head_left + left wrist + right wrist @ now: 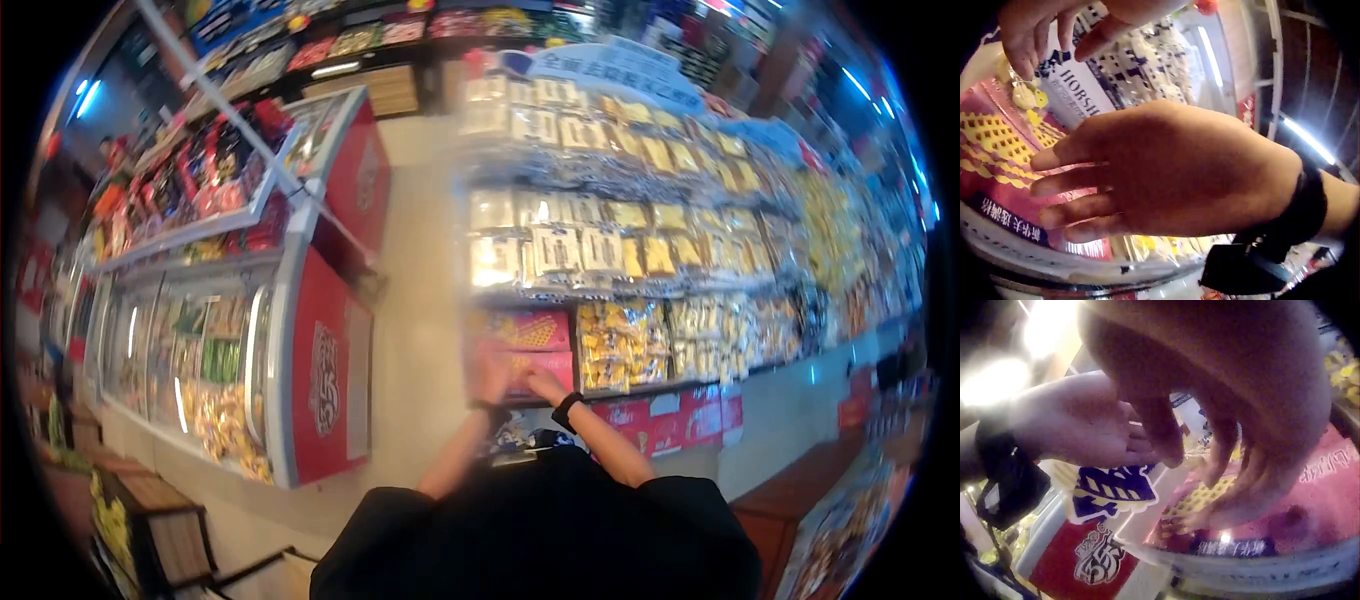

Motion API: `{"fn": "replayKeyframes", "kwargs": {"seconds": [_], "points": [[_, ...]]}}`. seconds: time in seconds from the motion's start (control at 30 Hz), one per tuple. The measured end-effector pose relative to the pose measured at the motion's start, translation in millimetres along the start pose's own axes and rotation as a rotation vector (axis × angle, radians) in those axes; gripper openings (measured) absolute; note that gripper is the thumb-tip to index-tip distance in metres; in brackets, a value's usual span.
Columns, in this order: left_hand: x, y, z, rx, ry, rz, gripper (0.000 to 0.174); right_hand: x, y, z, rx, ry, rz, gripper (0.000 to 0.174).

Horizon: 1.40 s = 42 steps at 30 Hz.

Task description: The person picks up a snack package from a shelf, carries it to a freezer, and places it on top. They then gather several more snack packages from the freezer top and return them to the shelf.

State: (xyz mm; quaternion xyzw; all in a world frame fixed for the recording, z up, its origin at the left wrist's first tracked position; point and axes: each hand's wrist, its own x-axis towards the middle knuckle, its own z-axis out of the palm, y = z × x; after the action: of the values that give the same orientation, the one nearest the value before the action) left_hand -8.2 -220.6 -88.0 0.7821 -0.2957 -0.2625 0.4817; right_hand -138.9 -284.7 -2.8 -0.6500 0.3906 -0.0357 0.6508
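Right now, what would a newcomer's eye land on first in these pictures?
The two hands stand out first: the left hand, fingers straight, and the right hand, fingers curled down, both at a pink box on a low shelf. To their left stands a freezer with a red end. Yellow bags sit right of the box.
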Motion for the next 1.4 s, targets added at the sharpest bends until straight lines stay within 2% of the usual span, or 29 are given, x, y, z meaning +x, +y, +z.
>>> {"fn": "replayKeyframes", "kwargs": {"seconds": [0.03,0.1,0.2,0.23,0.3,0.37,0.47,0.53,0.57,0.63,0.7,0.73,0.77,0.8,0.83,0.87,0.9,0.93,1.0,1.03,1.1,1.13,1.17,1.27,1.33,1.4], "points": [[2.5,25.3,-8.4,-0.015,0.033,-0.086,0.048,35.8,33.9,-12.3,-0.154,-0.107,0.014,0.014],[6.1,49.8,-18.0,-0.100,0.081,-0.189,0.051,35.4,1.3,-17.9,-0.198,-0.145,-0.343,0.025],[16.5,55.5,-20.4,-0.116,0.098,-0.206,0.053,20.1,-72.9,-20.6,0.274,-0.200,0.125,0.063],[20.2,50.8,-19.0,-0.066,0.089,-0.182,0.054,17.8,-88.0,-20.0,0.282,-0.188,0.158,0.068],[27.2,44.1,-15.7,0.074,0.089,-0.143,0.054,29.3,-76.9,-20.1,0.247,-0.201,0.094,0.071],[39.3,12.6,-2.3,0.098,0.106,-0.068,0.056,46.8,-51.3,-20.0,0.255,-0.237,0.010,0.074],[18.8,21.7,11.0,-0.008,0.225,0.006,0.060,86.8,31.1,-29.9,0.028,-0.316,-0.214,0.071],[8.5,28.8,6.5,-0.070,0.325,0.057,0.063,82.5,46.8,-40.6,-0.140,-0.377,-0.287,0.065],[5.0,25.5,-0.8,-0.070,0.329,0.056,0.062,68.8,40.9,-47.5,-0.184,-0.418,-0.275,0.061],[0.8,16.6,-9.7,-0.046,0.279,0.023,0.059,24.1,-17.2,-41.5,-0.079,-0.477,-0.161,0.052],[-1.8,2.0,-2.3,-0.018,0.171,-0.053,0.053,34.0,7.8,-39.0,0.100,-0.425,-0.049,0.044],[-6.1,-7.0,1.8,-0.015,0.113,-0.092,0.051,58.1,64.7,-50.3,0.134,-0.360,-0.049,0.042],[-12.0,-18.0,2.9,-0.015,0.051,-0.125,0.049,51.1,64.0,-52.9,0.084,-0.411,-0.018,0.042],[-19.4,-35.6,8.1,0.110,0.113,-0.041,0.046,47.6,59.5,-56.9,0.032,-0.455,0.007,0.042],[-26.3,-55.0,19.1,0.237,0.171,0.042,0.043,53.8,73.9,-62.9,0.000,-0.481,0.196,0.041],[-29.6,-65.3,24.5,0.363,0.225,0.119,0.042,50.6,77.5,-63.1,-0.067,-0.507,0.171,0.038],[-27.9,-47.9,10.5,0.547,-0.264,-0.130,0.042,46.2,76.6,-61.3,-0.059,-0.544,0.220,0.037],[-46.3,-32.3,3.7,0.384,-0.162,-0.094,0.042,38.9,77.4,-61.2,-0.051,-0.577,0.276,0.036],[-78.3,-25.2,-8.8,0.076,0.051,-0.011,0.042,26.3,74.1,-55.2,-0.203,-0.595,0.265,0.033],[-85.6,-19.0,-20.6,-0.060,-0.080,-0.110,0.041,24.1,69.6,-50.9,-0.271,-0.599,0.250,0.032],[-97.2,-60.7,-5.7,-0.200,0.025,-0.054,0.039,21.6,61.8,-42.5,-0.210,-0.614,0.307,0.029],[-105.5,-75.8,-7.1,-0.232,0.042,-0.060,0.039,18.1,58.9,-37.6,-0.176,-0.618,0.339,0.028],[-113.6,-90.9,-8.5,-0.265,0.059,-0.065,0.038,1.9,33.1,-24.5,-0.161,-0.640,0.338,0.026],[-147.6,-116.1,-41.2,-0.251,0.011,-0.174,0.035,-9.8,32.8,13.6,-0.179,-0.747,0.324,0.028],[-163.2,-127.6,-63.3,-0.148,0.074,-0.278,0.032,-18.9,28.8,48.7,-0.222,-0.826,0.361,0.028],[-198.1,-92.9,-119.6,-0.066,0.102,-0.359,0.031,-24.6,20.5,89.0,-0.245,-0.879,0.383,0.026]]}}
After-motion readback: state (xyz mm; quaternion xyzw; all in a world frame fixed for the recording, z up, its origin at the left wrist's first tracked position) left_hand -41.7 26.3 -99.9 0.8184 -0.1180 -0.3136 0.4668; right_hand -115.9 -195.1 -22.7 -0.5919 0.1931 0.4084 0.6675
